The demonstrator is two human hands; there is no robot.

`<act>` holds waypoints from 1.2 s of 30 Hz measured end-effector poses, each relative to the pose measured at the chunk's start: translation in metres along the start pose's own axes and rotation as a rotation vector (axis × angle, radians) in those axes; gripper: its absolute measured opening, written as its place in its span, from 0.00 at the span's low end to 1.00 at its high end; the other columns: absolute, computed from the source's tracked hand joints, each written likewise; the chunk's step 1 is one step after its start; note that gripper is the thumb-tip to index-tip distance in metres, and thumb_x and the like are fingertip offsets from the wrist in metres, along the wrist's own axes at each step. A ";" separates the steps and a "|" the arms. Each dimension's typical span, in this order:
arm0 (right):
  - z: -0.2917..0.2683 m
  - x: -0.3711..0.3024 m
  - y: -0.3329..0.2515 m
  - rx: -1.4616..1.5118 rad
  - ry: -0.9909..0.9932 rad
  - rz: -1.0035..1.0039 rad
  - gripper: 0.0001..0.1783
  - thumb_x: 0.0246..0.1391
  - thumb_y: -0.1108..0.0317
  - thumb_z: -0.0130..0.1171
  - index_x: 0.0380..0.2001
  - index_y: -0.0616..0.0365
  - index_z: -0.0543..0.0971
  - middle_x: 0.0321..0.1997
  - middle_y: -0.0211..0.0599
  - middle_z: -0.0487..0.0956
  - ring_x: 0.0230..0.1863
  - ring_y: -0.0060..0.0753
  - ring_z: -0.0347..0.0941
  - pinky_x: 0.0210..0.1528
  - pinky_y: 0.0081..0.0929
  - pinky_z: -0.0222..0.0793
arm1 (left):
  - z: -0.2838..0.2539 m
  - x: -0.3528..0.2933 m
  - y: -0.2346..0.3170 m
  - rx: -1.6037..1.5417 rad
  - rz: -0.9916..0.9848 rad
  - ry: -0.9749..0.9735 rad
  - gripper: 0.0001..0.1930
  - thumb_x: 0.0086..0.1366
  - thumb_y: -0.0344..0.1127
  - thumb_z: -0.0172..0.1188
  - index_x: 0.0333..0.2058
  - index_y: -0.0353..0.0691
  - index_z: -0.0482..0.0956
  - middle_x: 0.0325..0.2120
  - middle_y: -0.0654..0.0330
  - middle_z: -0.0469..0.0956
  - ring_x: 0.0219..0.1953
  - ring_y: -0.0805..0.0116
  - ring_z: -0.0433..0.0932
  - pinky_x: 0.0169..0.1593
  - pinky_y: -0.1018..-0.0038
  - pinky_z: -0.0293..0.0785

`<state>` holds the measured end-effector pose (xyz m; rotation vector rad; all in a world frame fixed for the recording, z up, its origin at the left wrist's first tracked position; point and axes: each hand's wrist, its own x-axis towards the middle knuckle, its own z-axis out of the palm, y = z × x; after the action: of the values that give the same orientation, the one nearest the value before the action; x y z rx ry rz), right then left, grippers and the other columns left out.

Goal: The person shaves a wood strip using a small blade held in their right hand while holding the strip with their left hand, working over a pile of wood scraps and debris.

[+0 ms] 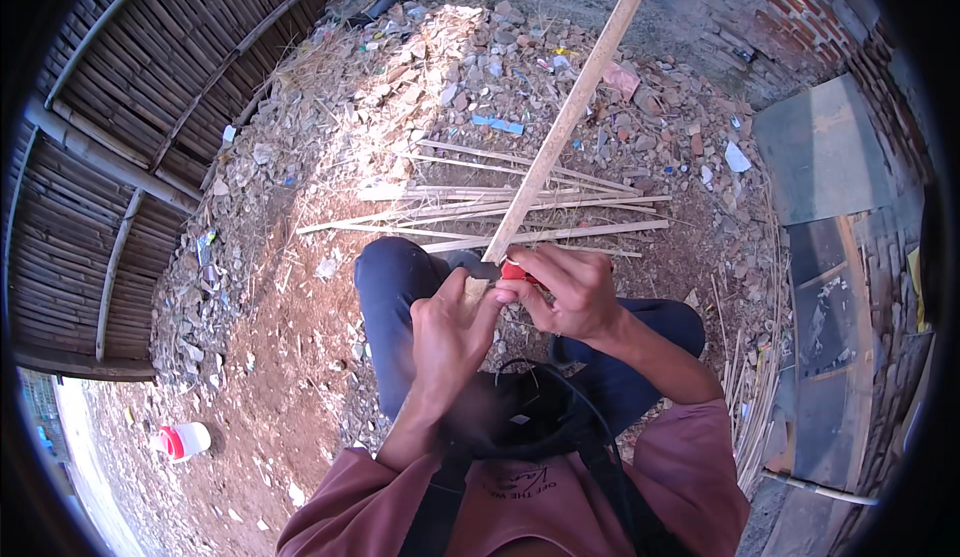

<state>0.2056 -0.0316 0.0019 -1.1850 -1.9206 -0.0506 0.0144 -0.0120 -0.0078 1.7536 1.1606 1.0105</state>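
A long pale bamboo strip slants up and away from between my knees toward the far wall. My left hand is closed around its near end, thumb pressed by the blade. In my right hand is a knife with a red handle, fingers wrapped round it. The dark blade points left and lies across the bamboo close to my left thumb and fingertips. Part of the blade and the strip's lowest end are hidden by my fingers. Beyond my knees, several split bamboo strips lie loosely crossed on the ground.
Broken brick and stone rubble covers the ground ahead up to a brick wall. A bamboo slat fence stands left. A white container with a red lid sits at lower left. Boards and panels line the right side.
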 end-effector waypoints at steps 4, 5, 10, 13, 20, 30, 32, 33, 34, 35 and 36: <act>0.003 -0.001 0.000 -0.015 0.010 0.007 0.13 0.60 0.64 0.70 0.45 0.59 0.84 0.29 0.35 0.84 0.26 0.36 0.84 0.27 0.33 0.79 | 0.001 0.000 -0.001 -0.016 0.020 0.027 0.15 0.69 0.41 0.74 0.38 0.33 0.83 0.13 0.70 0.69 0.19 0.86 0.58 0.22 0.75 0.53; 0.004 -0.002 0.002 -0.023 0.011 0.002 0.13 0.60 0.64 0.70 0.45 0.58 0.84 0.29 0.35 0.84 0.26 0.36 0.84 0.27 0.33 0.78 | -0.001 0.000 0.004 0.024 0.011 0.016 0.16 0.69 0.41 0.74 0.36 0.33 0.82 0.13 0.69 0.69 0.19 0.86 0.58 0.22 0.75 0.53; 0.003 0.000 0.003 -0.055 0.034 -0.023 0.12 0.61 0.64 0.70 0.45 0.57 0.84 0.27 0.33 0.83 0.25 0.35 0.83 0.26 0.33 0.78 | -0.004 -0.001 0.011 0.038 -0.007 0.001 0.19 0.69 0.42 0.74 0.32 0.32 0.78 0.13 0.66 0.68 0.20 0.84 0.59 0.22 0.74 0.54; 0.003 0.002 0.001 -0.060 0.019 -0.012 0.12 0.60 0.64 0.70 0.44 0.57 0.85 0.26 0.32 0.82 0.24 0.34 0.82 0.26 0.33 0.77 | -0.005 -0.002 0.010 0.043 -0.006 0.007 0.20 0.70 0.43 0.74 0.30 0.33 0.76 0.13 0.66 0.67 0.20 0.84 0.59 0.22 0.73 0.54; 0.004 0.001 0.005 -0.063 0.046 -0.028 0.12 0.60 0.63 0.71 0.43 0.56 0.85 0.23 0.31 0.79 0.22 0.33 0.80 0.24 0.33 0.75 | -0.003 -0.002 0.014 0.027 -0.008 0.018 0.22 0.71 0.42 0.73 0.27 0.34 0.72 0.13 0.64 0.66 0.20 0.83 0.58 0.22 0.72 0.55; -0.001 0.003 0.006 -0.105 0.000 -0.049 0.13 0.61 0.62 0.72 0.44 0.58 0.85 0.25 0.34 0.81 0.21 0.33 0.80 0.24 0.32 0.74 | -0.005 -0.005 0.011 0.028 -0.008 0.014 0.22 0.72 0.41 0.71 0.27 0.35 0.70 0.12 0.62 0.64 0.19 0.80 0.58 0.22 0.70 0.55; -0.013 0.015 0.022 -0.067 0.139 0.066 0.13 0.61 0.63 0.72 0.44 0.60 0.85 0.27 0.36 0.83 0.23 0.34 0.81 0.25 0.31 0.75 | -0.009 -0.014 0.007 0.050 -0.054 -0.017 0.22 0.73 0.41 0.70 0.27 0.35 0.70 0.12 0.62 0.64 0.18 0.79 0.58 0.22 0.70 0.55; -0.022 0.021 0.032 -0.037 0.276 0.179 0.14 0.61 0.65 0.73 0.44 0.62 0.85 0.29 0.39 0.85 0.25 0.35 0.83 0.26 0.30 0.76 | -0.011 -0.018 0.006 0.065 -0.095 -0.050 0.22 0.73 0.41 0.70 0.27 0.35 0.69 0.12 0.62 0.63 0.18 0.79 0.58 0.22 0.70 0.56; -0.028 0.023 0.038 -0.044 0.274 0.177 0.14 0.61 0.65 0.73 0.44 0.62 0.85 0.29 0.39 0.85 0.25 0.35 0.83 0.26 0.30 0.76 | -0.012 -0.023 0.004 0.057 -0.091 -0.051 0.22 0.73 0.41 0.70 0.27 0.35 0.69 0.12 0.62 0.63 0.18 0.79 0.58 0.22 0.70 0.56; -0.032 0.023 0.042 -0.069 0.271 0.146 0.13 0.61 0.66 0.73 0.44 0.64 0.85 0.31 0.40 0.86 0.26 0.36 0.84 0.28 0.30 0.77 | -0.015 -0.029 0.002 0.063 -0.114 -0.083 0.22 0.73 0.42 0.70 0.27 0.35 0.69 0.12 0.62 0.63 0.18 0.78 0.58 0.22 0.69 0.56; -0.035 0.023 0.045 -0.093 0.268 0.115 0.13 0.61 0.68 0.73 0.45 0.65 0.85 0.34 0.42 0.87 0.28 0.37 0.85 0.29 0.29 0.77 | -0.016 -0.032 0.001 0.069 -0.136 -0.115 0.22 0.73 0.42 0.69 0.27 0.35 0.69 0.12 0.62 0.62 0.18 0.78 0.58 0.22 0.69 0.56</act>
<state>0.2570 -0.0061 0.0225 -1.2795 -1.6281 -0.2280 -0.0087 -0.0395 -0.0068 1.7369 1.2360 0.7871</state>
